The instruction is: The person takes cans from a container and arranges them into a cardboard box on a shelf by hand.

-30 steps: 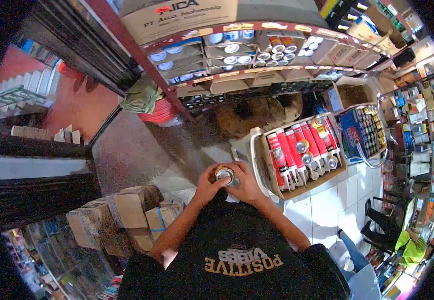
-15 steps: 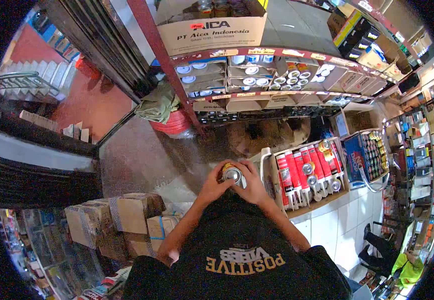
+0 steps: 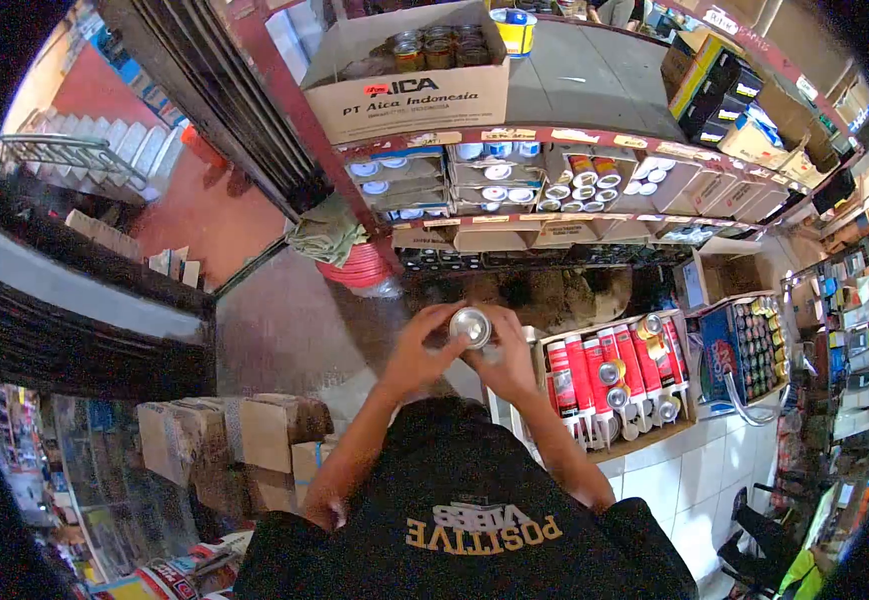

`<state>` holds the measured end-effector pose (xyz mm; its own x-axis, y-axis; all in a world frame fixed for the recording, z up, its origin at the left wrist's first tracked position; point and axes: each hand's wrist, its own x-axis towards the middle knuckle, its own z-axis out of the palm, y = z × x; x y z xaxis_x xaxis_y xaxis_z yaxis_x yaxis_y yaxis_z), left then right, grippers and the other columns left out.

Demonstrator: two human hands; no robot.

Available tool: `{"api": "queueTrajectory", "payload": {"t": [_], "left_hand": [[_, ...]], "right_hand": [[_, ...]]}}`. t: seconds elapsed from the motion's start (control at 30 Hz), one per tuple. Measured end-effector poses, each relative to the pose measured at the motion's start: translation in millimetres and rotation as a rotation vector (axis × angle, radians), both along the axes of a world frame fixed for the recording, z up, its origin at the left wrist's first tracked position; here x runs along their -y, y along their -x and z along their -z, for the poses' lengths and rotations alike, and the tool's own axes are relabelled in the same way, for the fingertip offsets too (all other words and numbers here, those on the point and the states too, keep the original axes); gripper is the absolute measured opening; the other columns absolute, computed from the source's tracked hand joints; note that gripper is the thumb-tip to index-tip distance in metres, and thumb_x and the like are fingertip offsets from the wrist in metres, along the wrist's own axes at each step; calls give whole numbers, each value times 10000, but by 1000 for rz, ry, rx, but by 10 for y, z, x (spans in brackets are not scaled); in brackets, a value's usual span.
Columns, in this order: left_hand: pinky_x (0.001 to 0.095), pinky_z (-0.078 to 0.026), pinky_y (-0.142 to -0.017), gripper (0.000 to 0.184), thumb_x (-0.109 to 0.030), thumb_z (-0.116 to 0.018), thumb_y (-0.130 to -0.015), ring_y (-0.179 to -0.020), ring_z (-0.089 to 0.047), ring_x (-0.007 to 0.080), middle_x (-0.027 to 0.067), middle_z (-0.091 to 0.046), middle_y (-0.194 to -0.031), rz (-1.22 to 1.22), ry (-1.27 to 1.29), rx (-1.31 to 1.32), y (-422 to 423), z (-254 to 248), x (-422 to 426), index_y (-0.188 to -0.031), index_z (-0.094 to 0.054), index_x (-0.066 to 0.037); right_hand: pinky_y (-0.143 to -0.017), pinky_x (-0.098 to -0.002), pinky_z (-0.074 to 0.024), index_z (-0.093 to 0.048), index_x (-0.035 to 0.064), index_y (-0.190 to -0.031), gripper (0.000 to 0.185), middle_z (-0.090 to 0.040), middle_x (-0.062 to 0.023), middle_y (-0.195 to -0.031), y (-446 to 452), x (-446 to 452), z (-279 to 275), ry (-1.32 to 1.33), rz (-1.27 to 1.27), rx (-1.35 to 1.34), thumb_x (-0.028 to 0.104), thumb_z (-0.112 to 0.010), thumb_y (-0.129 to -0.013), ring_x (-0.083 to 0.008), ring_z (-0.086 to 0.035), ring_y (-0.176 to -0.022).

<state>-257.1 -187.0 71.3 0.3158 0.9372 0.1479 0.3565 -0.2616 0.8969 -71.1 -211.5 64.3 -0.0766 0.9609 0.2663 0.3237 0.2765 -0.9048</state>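
Both hands are out in front of my chest around a small metal can (image 3: 471, 328), whose round silver end faces up toward me. My left hand (image 3: 425, 348) curves along the can's left side, with the thumb near its lower edge. On the other side, my right hand (image 3: 508, 358) has its fingers against the can. The can's side wall and label are mostly hidden by my fingers.
To the right, a carton of red-and-white tubes (image 3: 595, 375) has several silver cans on top. Beyond it stands a blue box of small cans (image 3: 740, 350). Ahead, an AICA carton (image 3: 410, 105) sits on the stocked shelf (image 3: 595, 85). Brown cartons (image 3: 260, 432) are stacked at left.
My hands have lifted the can slightly, and its silver end now faces me more squarely. The view has tilted up, showing more of the AICA carton and the cans inside.
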Motion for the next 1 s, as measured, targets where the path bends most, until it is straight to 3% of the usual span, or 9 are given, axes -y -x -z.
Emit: {"api": "queueTrajectory", "payload": {"t": [0.13,0.27,0.4,0.47,0.57,0.67,0.8,0.9,1.0], "left_hand": [[347,-500,-955,569,-273,-780,-833,-1139,-621,238,159,-639,-1227,58,-134,-5,-47,-517,-361,-1305,-604,-9],[351,-535,-885,560,-285,-793,-834,-1072,-653,198,154,-671,-1191,52,21,129,22,-839,-927,-1275,-618,13],[335,-523,-874,476,-287,-745,-892,-1002,-660,146,137,-722,-1079,82,-233,177,143,-1491,-1629,-1230,-637,30],[325,-514,-879,468,-302,-713,-919,-1001,-654,142,146,-720,-1093,164,-355,168,236,-1783,-1994,-1239,-628,28],[325,-512,-877,487,-368,-651,-957,-977,-653,149,140,-719,-1076,286,-394,210,314,-2145,-2595,-1247,-617,22],[350,-518,-848,488,-422,-613,-970,-946,-671,180,151,-712,-1000,216,-302,92,344,-2387,-3069,-1170,-641,23],[392,-502,-888,573,-516,-586,-935,-973,-679,280,196,-699,-1088,204,-291,-41,261,-2262,-3880,-1123,-675,18],[387,-480,-926,507,-367,-596,-869,-1045,-656,262,188,-700,-1119,132,-52,-333,150,-2087,-4386,-1186,-655,24],[395,-482,-938,500,-295,-585,-815,-1092,-652,314,229,-687,-1140,-46,-235,-672,-39,-2022,-4485,-1188,-657,30]], "right_hand": [[-994,-427,-461,-561,8,-1277,610,-595,-191,-1227,-105,-400,-268,-196,0,11,117,-804,-729,-378,-569,-1146],[-995,-431,-466,-519,-7,-1344,684,-585,-211,-1299,-77,-899,-831,-268,11,44,136,-826,-749,-359,-597,-1140],[-849,-323,-487,-471,45,-1435,769,-611,-107,-1265,12,-1534,-1411,-496,37,74,60,-806,-743,-182,-586,-1034],[-1012,-422,-463,-482,15,-1386,734,-593,-207,-1329,78,-1838,-1777,-495,64,199,107,-819,-740,-361,-591,-1208],[-896,-400,-516,-523,27,-1329,634,-653,-196,-1192,181,-2364,-2161,-558,97,268,93,-786,-756,-336,-660,-1059],[-810,-362,-546,-554,19,-1266,568,-679,-181,-1112,264,-2848,-2391,-304,116,165,141,-793,-765,-283,-694,-927],[-831,-375,-541,-571,17,-1235,551,-685,-175,-1088,98,-3805,-2229,-420,-5,246,215,-801,-775,-290,-687,-931],[-886,-359,-524,-536,-12,-1291,615,-682,-198,-1101,105,-4112,-2262,-392,-89,571,221,-793,-782,-263,-676,-990],[-963,-425,-493,-544,-1,-1286,622,-658,-250,-1172,220,-4279,-2265,-138,67,953,237,-787,-766,-368,-634,-1113]]}}
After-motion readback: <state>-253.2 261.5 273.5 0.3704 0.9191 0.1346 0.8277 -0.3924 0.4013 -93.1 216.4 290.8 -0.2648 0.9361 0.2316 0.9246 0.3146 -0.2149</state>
